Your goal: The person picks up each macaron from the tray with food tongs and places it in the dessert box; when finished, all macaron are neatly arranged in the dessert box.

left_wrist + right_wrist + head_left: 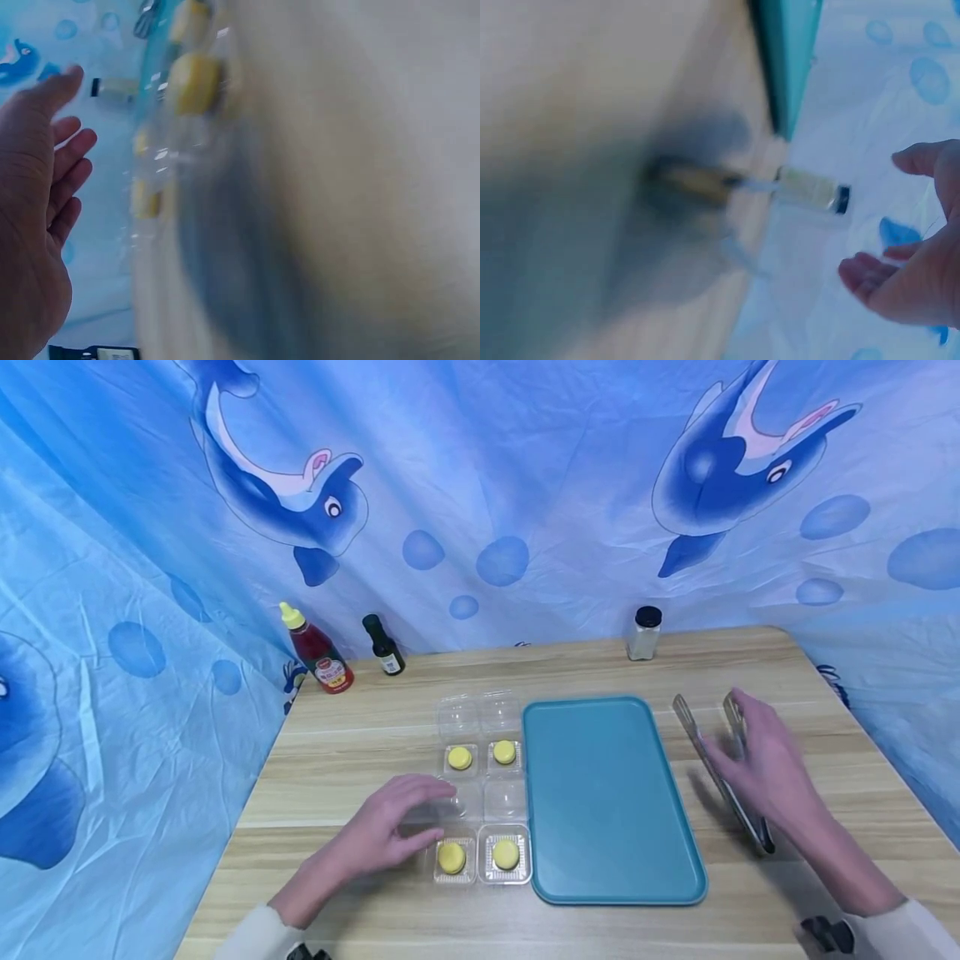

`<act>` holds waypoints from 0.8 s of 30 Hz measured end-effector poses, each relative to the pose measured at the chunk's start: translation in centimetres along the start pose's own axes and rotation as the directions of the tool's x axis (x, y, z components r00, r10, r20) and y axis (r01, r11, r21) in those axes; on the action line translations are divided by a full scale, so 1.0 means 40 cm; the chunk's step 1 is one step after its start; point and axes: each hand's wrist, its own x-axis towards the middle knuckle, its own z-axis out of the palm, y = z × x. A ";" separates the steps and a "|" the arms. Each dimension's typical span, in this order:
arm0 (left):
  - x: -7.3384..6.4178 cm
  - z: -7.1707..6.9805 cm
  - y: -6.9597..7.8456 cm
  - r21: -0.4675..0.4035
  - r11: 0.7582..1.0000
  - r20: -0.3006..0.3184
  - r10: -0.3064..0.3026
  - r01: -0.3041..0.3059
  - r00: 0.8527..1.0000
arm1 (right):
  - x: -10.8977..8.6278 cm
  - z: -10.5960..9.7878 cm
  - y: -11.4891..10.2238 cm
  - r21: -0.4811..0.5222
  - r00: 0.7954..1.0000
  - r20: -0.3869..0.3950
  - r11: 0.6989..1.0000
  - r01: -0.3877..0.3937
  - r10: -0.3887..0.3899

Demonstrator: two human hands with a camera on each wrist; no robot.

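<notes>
My left hand (pixel 390 827) hovers with loosely bent fingers at the left side of several clear plastic boxes (pixel 480 877), their lids folded back. Each box holds a round yellow piece that looks like a macaron (pixel 506 854). In the left wrist view the same hand (pixel 41 172) has nothing between its fingers. My right hand (pixel 765 768) is over the metal tongs (pixel 723 785), which lie spread to the right of the tray. The right wrist view shows this hand (pixel 915 255) with thumb and fingers apart, the tongs (pixel 694 184) blurred below.
A teal tray (pixel 607 802) lies between the boxes and the tongs. At the back left stand a red sauce bottle (pixel 318 656) with a yellow cap and a small dark bottle (pixel 384 647). A black-lidded jar (pixel 643 633) stands at the back by the blue curtain (pixel 525 468).
</notes>
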 end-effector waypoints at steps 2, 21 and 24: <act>0.026 -0.016 -0.012 -0.003 0.999 -0.013 -0.037 0.037 0.999 | 0.023 0.004 -0.029 0.038 0.997 0.005 0.997 0.073 -0.074; 0.311 -0.044 -0.173 0.052 0.937 0.227 -0.347 0.344 0.910 | 0.243 0.262 -0.198 0.245 0.840 0.413 0.932 0.269 -0.351; 0.334 -0.031 -0.189 0.100 0.934 0.253 -0.357 0.343 0.899 | 0.270 0.303 -0.209 0.265 0.815 0.456 0.929 0.258 -0.356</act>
